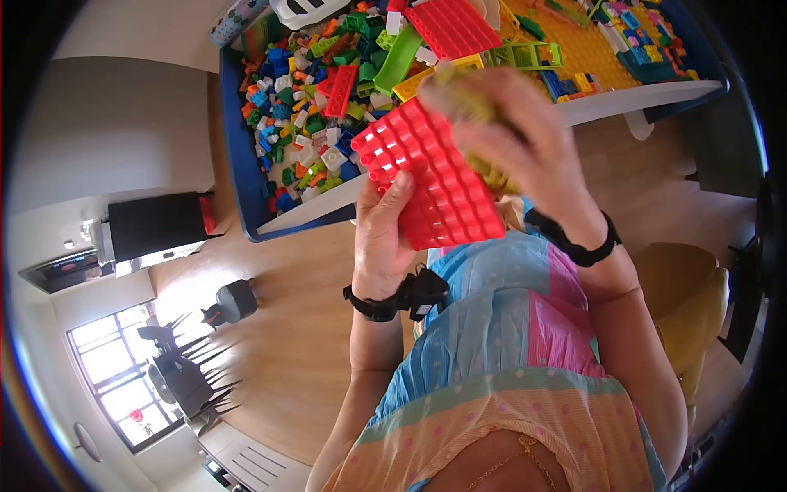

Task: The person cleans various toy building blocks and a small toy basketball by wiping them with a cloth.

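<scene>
1. Two hands were in view, each with one black band at the wrist.
2. The left hand (382, 238) was closed on one ridged red panel (434, 184), gripping it by its left side, with the thumb lying over the top face and the fingers mostly hidden beneath.
3. The right hand (529, 135) was closed around one yellow-green cloth (490, 174), at the right side of the panel. Motion blurred this hand, so how tightly its fingers were curled could not be told.
4. The ridged red panel was held up tilted in front of the person, over the near edge of one blue-rimmed table (232, 148).
5. A second red panel (455, 29) lay on the table, beyond the held one.
6. One green slide (399, 61) lay just left of that second panel, and one long red block (340, 90) lay farther left.
7. Small bricks (307, 131) in many colours, too many to count, were heaped across the left part of the table.
8. One yellow studded plate (594, 57) covered part of the right side, with several blocks on it.
</scene>
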Available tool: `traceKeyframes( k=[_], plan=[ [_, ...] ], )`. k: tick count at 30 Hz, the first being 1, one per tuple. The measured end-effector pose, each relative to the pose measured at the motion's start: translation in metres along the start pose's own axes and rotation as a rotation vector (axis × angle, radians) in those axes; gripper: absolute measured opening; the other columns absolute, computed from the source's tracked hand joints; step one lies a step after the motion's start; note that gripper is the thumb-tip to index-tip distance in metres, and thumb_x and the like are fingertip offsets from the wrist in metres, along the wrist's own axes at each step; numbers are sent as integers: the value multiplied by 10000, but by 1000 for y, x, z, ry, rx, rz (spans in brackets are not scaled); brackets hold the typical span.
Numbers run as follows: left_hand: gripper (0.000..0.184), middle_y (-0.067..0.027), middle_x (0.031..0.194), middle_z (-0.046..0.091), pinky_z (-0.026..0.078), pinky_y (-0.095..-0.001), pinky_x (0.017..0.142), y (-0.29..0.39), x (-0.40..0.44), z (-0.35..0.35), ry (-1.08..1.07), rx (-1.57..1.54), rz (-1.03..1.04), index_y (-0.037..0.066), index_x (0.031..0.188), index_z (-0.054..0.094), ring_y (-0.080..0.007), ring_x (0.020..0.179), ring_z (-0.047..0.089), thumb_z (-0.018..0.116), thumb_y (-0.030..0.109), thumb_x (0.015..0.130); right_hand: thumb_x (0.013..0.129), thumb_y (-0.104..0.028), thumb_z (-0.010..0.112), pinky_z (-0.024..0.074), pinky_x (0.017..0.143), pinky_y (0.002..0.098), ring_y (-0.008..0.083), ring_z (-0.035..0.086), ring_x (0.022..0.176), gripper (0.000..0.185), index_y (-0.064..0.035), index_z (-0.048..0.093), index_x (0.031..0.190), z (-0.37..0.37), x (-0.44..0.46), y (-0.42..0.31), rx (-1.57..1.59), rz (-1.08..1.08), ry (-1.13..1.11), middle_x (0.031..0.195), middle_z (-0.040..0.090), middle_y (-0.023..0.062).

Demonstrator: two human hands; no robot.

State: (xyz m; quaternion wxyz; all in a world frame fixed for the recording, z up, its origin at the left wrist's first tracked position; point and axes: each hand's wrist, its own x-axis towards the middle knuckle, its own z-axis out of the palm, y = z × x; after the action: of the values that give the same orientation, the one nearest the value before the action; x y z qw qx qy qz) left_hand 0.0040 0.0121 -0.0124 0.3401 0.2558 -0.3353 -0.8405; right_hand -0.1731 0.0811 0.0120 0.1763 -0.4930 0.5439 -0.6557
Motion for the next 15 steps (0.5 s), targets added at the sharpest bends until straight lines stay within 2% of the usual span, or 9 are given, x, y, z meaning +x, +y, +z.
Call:
traceKeyframes(
  k=[2, 3, 7, 10, 11, 15],
  plan=[
    [272, -97, 1107, 575, 520, -341, 809, 1, 1, 5, 19, -7, -1, 33, 1154, 467, -195, 983, 594, 506, 102, 894, 827, -153, 594, 435, 739, 277, 212, 569, 839, 337, -4, 526, 1121, 5, -3, 4, -191, -88, -128, 999, 567, 129],
    [264, -101, 1106, 575, 519, -339, 811, 2, 2, 4, 23, -20, 0, 29, 1153, 466, -195, 979, 595, 494, 94, 898, 792, -162, 626, 444, 724, 315, 284, 570, 842, 357, -6, 541, 1101, 4, -2, 3, -159, -111, -157, 1014, 544, 165],
    [272, -111, 1107, 573, 521, -334, 811, 8, 1, -2, 127, 34, 36, 21, 1151, 457, -207, 966, 602, 500, 112, 897, 750, -117, 627, 491, 699, 384, 344, 573, 853, 331, -28, 568, 1064, 1, -11, -1, -152, -166, -268, 1006, 554, 164],
    [271, -116, 1099, 577, 526, -349, 806, 12, 8, -10, 126, -45, 61, 20, 1144, 459, -216, 957, 607, 498, 136, 902, 734, -110, 629, 493, 696, 374, 341, 576, 844, 341, -31, 569, 1060, -1, -22, -3, -89, -132, -364, 1005, 557, 159],
    [306, -128, 1087, 584, 520, -355, 806, 13, 11, -15, 128, -44, 71, 6, 1142, 464, -224, 944, 609, 485, 213, 916, 719, -103, 630, 489, 699, 375, 332, 578, 840, 344, -35, 571, 1051, -1, -27, -4, -87, -77, -384, 1002, 558, 155],
    [314, -137, 1092, 581, 518, -354, 819, 14, 14, -15, 104, -222, 67, -5, 1149, 463, -227, 975, 595, 470, 214, 925, 715, -98, 637, 476, 713, 365, 325, 573, 842, 347, -38, 557, 1047, -7, -33, 0, -100, -151, -409, 989, 552, 151]
  ],
)
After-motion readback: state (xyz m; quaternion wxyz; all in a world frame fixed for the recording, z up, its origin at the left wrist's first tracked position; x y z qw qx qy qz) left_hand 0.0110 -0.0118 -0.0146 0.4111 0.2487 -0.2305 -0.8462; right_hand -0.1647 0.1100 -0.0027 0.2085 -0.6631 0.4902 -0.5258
